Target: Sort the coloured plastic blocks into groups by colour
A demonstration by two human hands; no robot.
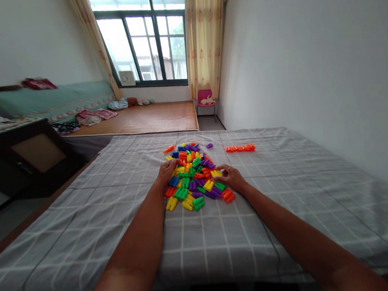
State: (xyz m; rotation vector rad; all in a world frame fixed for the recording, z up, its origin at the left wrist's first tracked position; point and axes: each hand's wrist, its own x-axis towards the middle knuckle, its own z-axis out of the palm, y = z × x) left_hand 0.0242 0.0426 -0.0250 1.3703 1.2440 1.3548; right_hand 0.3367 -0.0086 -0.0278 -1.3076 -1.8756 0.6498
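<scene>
multicoloured glossy tube pieces heaped between left hand and right hand, both at heap edges, fingers curled, can't tell if gripping, joined-cylinder shapes, wrinkled checked cloth underneath

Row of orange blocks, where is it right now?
In the head view, the row of orange blocks lies right of the colourful pile, beyond the right hand.

The toy blocks look like smooth, glossy plastic, the checked cover matt cloth, the wall smooth and matt.
</scene>
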